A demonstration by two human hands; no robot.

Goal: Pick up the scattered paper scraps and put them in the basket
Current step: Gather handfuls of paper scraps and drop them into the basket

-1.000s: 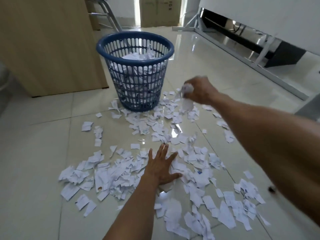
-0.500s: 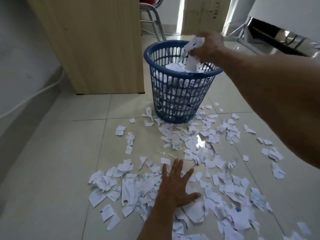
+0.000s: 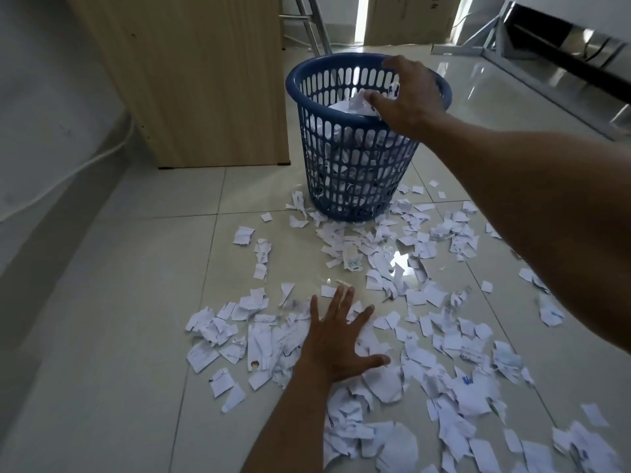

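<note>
Well, we've got the right hand (image 3: 411,97) out over the mouth of the blue basket (image 3: 345,172), palm down, fingers loosely spread and not curled round anything we can make out. Crumpled white paper (image 3: 353,105) sits heaped inside, close to the rim, just beneath the thumb, and we cannot tell whether the hand is touching it. More white shows through the slots in the basket wall all the way down. Down near us, the left hand (image 3: 338,339) is planted flat on the floor, fingers splayed wide, pressing on the litter under it rather than gripping any of it. And the paper scraps (image 3: 447,339) are everywhere: a thick drift runs from the foot of the basket toward us and off to the right, torn white pieces, some with print, one with a blue mark, overlapping in places and lying singly at the edges. They lie on glossy pale floor tiles (image 3: 119,302), with a bright glint of light among the scraps between the basket and the left hand. To the left of the basket stands a light wooden cabinet (image 3: 191,80), and a white cable (image 3: 68,175) runs along the wall beside it. Behind the basket we see metal chair legs (image 3: 316,25), a cardboard box (image 3: 409,18), and a white frame (image 3: 485,35) at the far right.
</note>
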